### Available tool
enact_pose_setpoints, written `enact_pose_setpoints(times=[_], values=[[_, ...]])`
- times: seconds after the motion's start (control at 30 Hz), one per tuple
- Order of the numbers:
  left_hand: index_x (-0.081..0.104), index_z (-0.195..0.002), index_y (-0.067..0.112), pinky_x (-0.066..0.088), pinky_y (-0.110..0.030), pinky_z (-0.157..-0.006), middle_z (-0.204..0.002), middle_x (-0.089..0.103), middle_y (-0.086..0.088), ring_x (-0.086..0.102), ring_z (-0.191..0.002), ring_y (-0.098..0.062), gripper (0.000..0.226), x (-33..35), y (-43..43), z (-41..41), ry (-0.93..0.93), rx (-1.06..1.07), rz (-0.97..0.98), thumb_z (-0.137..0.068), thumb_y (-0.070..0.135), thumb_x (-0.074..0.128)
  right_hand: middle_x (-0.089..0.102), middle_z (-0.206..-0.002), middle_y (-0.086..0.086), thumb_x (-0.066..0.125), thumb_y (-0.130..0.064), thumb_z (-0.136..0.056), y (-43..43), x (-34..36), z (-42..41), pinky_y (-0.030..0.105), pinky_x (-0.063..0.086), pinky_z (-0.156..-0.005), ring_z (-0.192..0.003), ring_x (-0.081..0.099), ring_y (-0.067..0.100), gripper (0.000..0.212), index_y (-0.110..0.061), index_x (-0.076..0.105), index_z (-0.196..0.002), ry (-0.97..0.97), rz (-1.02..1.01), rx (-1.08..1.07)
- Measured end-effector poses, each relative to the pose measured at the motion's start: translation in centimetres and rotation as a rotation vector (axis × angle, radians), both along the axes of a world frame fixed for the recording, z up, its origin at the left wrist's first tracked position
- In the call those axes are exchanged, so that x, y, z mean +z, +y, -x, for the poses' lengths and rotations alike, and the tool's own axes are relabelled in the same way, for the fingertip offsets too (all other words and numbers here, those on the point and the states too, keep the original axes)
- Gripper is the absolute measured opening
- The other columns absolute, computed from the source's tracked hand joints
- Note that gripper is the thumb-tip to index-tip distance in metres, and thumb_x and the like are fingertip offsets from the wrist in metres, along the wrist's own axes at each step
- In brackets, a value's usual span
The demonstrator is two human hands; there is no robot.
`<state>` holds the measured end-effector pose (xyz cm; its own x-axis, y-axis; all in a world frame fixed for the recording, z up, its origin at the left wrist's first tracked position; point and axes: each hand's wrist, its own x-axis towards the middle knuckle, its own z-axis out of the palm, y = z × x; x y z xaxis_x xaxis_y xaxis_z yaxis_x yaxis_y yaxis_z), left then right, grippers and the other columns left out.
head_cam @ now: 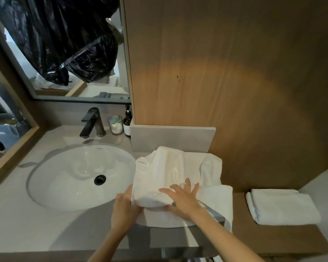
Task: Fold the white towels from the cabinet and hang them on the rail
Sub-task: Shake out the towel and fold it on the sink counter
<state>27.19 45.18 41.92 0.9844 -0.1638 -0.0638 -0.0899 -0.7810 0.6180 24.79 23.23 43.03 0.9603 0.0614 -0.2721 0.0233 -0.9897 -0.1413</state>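
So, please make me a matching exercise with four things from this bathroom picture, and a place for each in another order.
1 faucet
2 folded towel
3 brown pump bottle
4 half-folded towel

A on the wooden ledge, far right
B behind the sink basin
C on the counter, touched by the left hand and right hand
D right of the glass jar

Pairs: 1-B, 2-A, 3-D, 4-C

A grey surface point(17, 214) holds a sunken sink point(64, 186). At the sink's 12 o'clock stand a tap point(92, 122), glass jar point(115, 124) and brown bottle point(127, 122). At 3 o'clock lies a rumpled white towel point(170, 167).
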Motion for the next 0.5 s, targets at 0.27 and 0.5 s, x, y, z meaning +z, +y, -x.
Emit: enact_pose_setpoints(times=[0.27,0.5], values=[[0.049,-0.115,0.015,0.053,-0.027,-0.069,-0.093,0.06,0.003,0.061,-0.082,-0.013,0.036,-0.1,0.6,1.2,0.292,0.189,0.297,-0.088,0.03,0.066,0.049,-0.143,0.006,0.066,-0.077,-0.064,2.8,-1.5,-0.2,0.076,-0.01,-0.104,-0.136,0.031,0.051,0.067,-0.042,0.05,-0.119,-0.104,0.087,-0.068],[0.056,-0.095,0.025,0.057,-0.022,-0.06,-0.103,0.061,-0.004,0.065,-0.09,-0.023,0.018,4.1,0.5,2.0,0.305,0.143,0.642,-0.091,0.008,0.062,0.067,-0.117,-0.002,0.082,-0.05,-0.067,7.3,1.4,0.0,0.046,0.05,-0.096,-0.101,0.067,0.021,0.056,-0.036,0.058,-0.116,-0.39,0.016,0.272]])
